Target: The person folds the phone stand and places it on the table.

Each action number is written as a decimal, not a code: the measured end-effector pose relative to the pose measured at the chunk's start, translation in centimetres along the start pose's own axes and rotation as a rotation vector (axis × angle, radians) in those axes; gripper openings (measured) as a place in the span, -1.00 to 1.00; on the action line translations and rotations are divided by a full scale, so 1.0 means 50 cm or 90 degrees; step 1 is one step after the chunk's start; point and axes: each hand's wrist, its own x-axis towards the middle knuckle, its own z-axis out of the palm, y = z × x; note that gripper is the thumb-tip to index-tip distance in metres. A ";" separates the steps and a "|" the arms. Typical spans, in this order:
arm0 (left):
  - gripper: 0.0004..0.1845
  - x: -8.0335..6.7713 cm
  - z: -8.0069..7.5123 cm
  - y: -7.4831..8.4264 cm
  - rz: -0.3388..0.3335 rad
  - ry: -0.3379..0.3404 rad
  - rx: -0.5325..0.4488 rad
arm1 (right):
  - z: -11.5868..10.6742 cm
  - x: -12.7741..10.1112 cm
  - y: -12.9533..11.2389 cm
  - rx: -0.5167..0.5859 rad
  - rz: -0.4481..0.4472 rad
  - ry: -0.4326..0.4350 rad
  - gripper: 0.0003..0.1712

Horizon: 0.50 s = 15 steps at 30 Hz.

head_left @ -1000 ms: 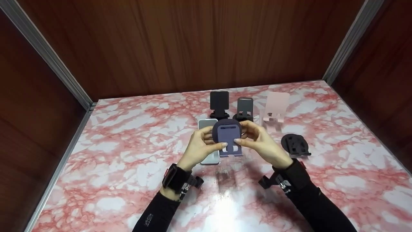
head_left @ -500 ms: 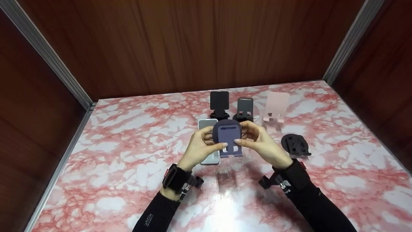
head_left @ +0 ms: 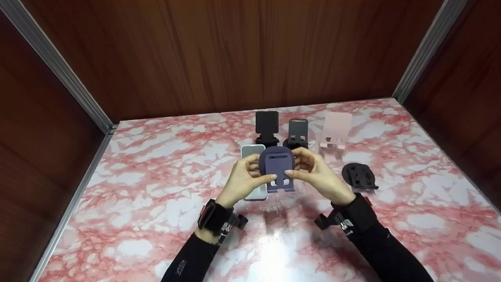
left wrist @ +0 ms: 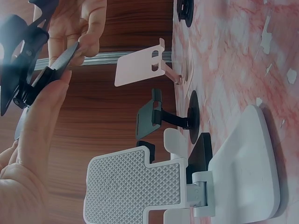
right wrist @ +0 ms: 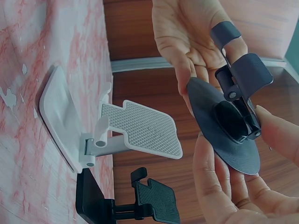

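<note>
Both hands hold up a purple folding phone stand point(head_left: 279, 166) with a round base, in the middle of the head view. My left hand point(head_left: 243, 178) grips its left side, thumb on the front plate and fingers behind. On the other side my right hand point(head_left: 321, 176) does the same. The right wrist view shows the stand's disc base point(right wrist: 210, 126) from below, fingers at its rim and the hinged support plate folded near it. Just behind the held stand, a white phone stand point(head_left: 256, 192) is partly covered by it and the left hand.
More phone stands stand on the marbled table point(head_left: 156, 235): a black one point(head_left: 267, 122), a dark grey one point(head_left: 298, 129) and a pink one point(head_left: 336, 127) at the back. A folded black stand point(head_left: 359, 176) lies to the right. Brown panels point(head_left: 219, 51) enclose the table.
The purple stand has dropped very slightly and tilted a little between the hands, its face now showing more fully. Both hands keep their grip and hardly move.
</note>
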 end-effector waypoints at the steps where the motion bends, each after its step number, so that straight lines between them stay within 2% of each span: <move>1: -0.53 0.000 0.000 0.000 0.000 0.000 -0.001 | 0.000 0.000 0.000 0.000 0.000 0.000 -0.47; 15: -0.56 0.000 0.002 -0.001 0.000 0.001 -0.013 | 0.002 0.001 0.002 -0.007 0.006 0.003 -0.49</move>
